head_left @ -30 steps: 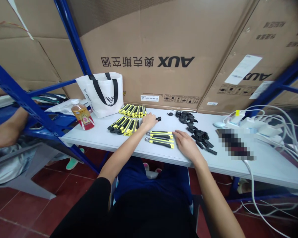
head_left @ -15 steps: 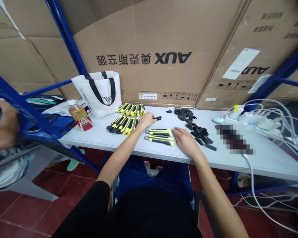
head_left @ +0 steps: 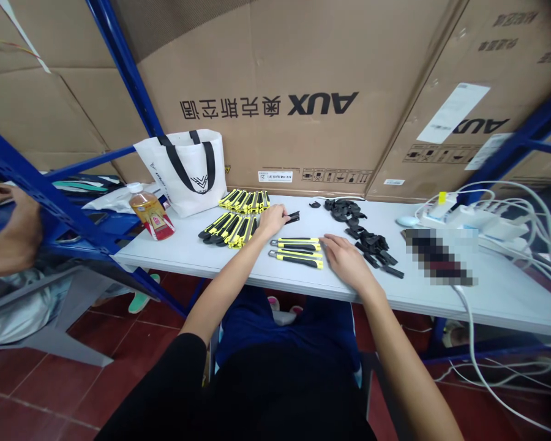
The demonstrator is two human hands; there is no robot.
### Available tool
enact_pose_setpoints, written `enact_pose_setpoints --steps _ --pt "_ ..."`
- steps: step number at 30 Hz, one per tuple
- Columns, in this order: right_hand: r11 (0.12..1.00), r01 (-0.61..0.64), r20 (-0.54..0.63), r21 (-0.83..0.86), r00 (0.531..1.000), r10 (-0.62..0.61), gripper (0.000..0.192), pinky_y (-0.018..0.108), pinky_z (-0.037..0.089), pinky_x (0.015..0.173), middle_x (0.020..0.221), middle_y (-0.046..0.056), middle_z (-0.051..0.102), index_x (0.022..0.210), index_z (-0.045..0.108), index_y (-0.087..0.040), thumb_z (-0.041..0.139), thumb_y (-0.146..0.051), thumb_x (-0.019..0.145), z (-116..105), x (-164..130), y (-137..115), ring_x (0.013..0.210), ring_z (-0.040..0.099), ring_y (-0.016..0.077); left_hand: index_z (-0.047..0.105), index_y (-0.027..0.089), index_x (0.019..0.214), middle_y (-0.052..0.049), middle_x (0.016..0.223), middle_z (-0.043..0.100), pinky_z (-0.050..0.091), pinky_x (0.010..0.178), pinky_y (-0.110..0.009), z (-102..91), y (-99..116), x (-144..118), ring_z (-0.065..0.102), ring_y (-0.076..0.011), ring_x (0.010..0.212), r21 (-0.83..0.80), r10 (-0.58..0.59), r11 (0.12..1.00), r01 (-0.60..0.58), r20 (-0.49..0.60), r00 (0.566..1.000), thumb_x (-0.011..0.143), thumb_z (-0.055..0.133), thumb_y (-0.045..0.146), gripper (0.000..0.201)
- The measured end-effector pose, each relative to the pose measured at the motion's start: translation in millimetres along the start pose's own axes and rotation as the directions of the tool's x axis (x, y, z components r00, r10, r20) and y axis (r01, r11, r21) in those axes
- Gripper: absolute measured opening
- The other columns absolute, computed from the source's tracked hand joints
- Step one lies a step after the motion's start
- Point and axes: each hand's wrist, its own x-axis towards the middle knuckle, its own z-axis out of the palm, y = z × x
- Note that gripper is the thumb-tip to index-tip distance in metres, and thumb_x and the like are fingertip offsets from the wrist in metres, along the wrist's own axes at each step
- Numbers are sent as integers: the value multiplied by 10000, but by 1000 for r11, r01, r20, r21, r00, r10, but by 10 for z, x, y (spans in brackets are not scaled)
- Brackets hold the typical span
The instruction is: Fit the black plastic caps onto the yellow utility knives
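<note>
My left hand [head_left: 273, 218] is closed on a small black plastic part [head_left: 294, 217], held just above or on the table. Below it two yellow-and-black utility knives [head_left: 298, 261] lie side by side. My right hand [head_left: 348, 262] rests flat on the table with its fingers stretched out, fingertips at the right ends of those knives; whether they touch I cannot tell. Left of my left hand, a row of several similar knives [head_left: 224, 229] lies partly behind it, with another row [head_left: 244, 201] farther back. Loose black plastic parts [head_left: 371, 242] are heaped to the right.
A white tote bag [head_left: 183, 168] and a drink bottle [head_left: 151, 211] stand at the left of the table [head_left: 202, 263]. Power strips with white cables [head_left: 468, 217] and a blurred-out object [head_left: 441, 260] occupy the right. Cardboard boxes [head_left: 257, 55] rise behind. Another person's arm [head_left: 13, 233] shows far left.
The black part in my left hand has turned slightly, showing a forked end. My right hand stays at the knife ends. The whole view has shifted a little.
</note>
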Motion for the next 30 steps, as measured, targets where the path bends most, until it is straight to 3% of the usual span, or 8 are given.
enact_pose_setpoints --steps 5,10,12,16,21,23,27,30 --pt "996 -37 4 82 999 37 481 551 497 1178 1484 187 664 1447 649 -163 382 -207 1050 -54 14 -38 1388 615 354 771 214 1022 -59 1158 772 507 1006 -316 -111 114 -78 698 -220 1115 -68 106 992 -111 -67 992 1036 681 349 163" --pt "882 -124 -106 455 976 192 577 579 477 1185 1560 154 603 1562 510 -267 590 -483 1033 -209 60 -109 1427 582 348 797 206 1019 -58 1119 774 529 1013 -329 -193 287 -480 712 -212 1063 -309 368 874 -376 -84 926 1020 701 334 160" --pt "794 -120 -113 596 966 231 564 559 485 1178 1549 121 613 1475 586 -305 692 -539 973 -278 76 -166 1427 584 330 804 211 995 -58 1125 772 524 1039 -332 -206 325 -717 713 -212 1079 -384 435 813 -438 -100 895 1013 715 343 160" --pt "750 -28 -124 661 981 146 220 532 427 1222 1463 80 685 1058 781 -293 747 -484 953 -393 91 -302 1385 617 309 805 220 940 -44 1118 770 520 1059 -331 -219 309 -1072 712 -203 1096 -459 492 744 -486 -117 863 990 751 340 141" --pt "683 -41 -137 729 969 204 177 534 436 1196 1322 84 767 899 779 -265 764 -435 942 -425 85 -301 1277 682 302 781 225 1130 -57 1197 756 521 1055 -336 -225 227 -1087 702 -226 1141 -402 465 801 -444 -50 884 974 768 410 242" --pt "606 -94 -147 790 930 336 206 533 475 1155 1276 98 783 884 762 -248 789 -450 913 -406 88 -244 1234 703 306 757 223 1245 -75 1251 740 513 1060 -355 -225 212 -1006 688 -253 1176 -287 430 866 -409 10 903 967 772 440 353" --pt "419 -164 -140 893 784 605 294 491 549 1043 1147 106 810 812 700 -232 845 -486 839 -357 115 -149 1150 727 306 784 226 1276 -100 1285 734 500 1069 -389 -209 207 -842 676 -301 1208 -76 398 917 -391 164 902 974 750 485 400" --pt "347 -148 -148 926 703 695 379 448 550 1014 1058 78 808 718 617 -241 892 -496 772 -332 136 -116 1074 729 281 784 228 1294 -101 1282 746 516 1029 -372 -198 198 -804 698 -293 1169 -37 392 919 -392 168 904 964 758 514 439"
